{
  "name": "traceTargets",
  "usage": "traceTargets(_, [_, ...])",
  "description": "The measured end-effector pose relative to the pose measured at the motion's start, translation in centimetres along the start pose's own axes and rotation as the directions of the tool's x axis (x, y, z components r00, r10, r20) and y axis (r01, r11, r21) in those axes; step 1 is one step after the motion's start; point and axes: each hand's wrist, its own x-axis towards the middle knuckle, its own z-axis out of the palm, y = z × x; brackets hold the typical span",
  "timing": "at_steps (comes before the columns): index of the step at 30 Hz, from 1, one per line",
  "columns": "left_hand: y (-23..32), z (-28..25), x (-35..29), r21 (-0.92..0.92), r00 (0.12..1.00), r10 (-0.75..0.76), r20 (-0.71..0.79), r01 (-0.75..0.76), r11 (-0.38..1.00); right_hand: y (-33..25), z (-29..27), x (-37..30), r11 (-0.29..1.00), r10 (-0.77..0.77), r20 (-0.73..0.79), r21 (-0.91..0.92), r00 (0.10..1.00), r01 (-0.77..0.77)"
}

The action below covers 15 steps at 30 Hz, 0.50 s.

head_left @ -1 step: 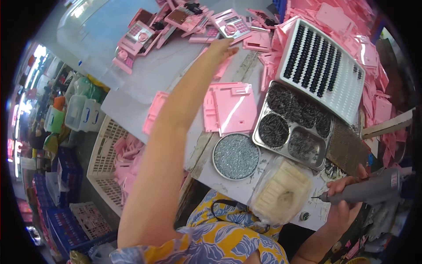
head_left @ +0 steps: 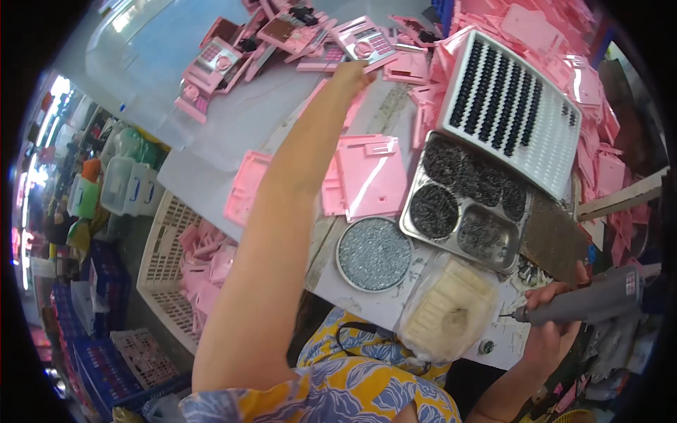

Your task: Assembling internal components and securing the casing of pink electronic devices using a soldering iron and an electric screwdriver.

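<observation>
My left arm stretches to the far side of the table. My left hand [head_left: 355, 76] is closed at the near edge of a pink plastic panel with a silver keypad and a round dial [head_left: 363, 44]; its fingertips are partly hidden. Nearer to me lie flat pink panels [head_left: 374, 176], partly behind my forearm. At the lower right my right hand [head_left: 550, 328] is wrapped round a grey electric screwdriver [head_left: 599, 299], whose bit points left. Close to that bit sits a yellowish block in clear plastic wrap [head_left: 451, 307].
A round dish of small silvery parts [head_left: 375, 254] stands beside a metal compartment tray [head_left: 409, 227] of dark screws. Behind it lies a white rack with rows of black pieces [head_left: 557, 166]. Pink parts [head_left: 536, 28] pile at the right. A cream basket [head_left: 155, 261] stands lower left.
The fingers of my left hand have curled in more at the pink keypad panel. The whole view has shifted slightly; my right hand and the screwdriver keep their place.
</observation>
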Motion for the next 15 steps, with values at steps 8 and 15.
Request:
traceTargets(8, [0.1, -0.4, 11.8, -0.063, 0.975, 0.210, -0.069, -0.215, 0.975, 0.5, -3.6, -1.7, 0.795, -0.471, -0.269, -0.543, 0.840, 0.272])
traceTargets(15, [6.9, 6.0, -15.7, 0.551, 0.582, 0.681, 0.445, -0.777, 0.304, 5.3, 0.0, -1.6, 0.992, 0.118, 0.095, -0.057, 0.988, -0.113])
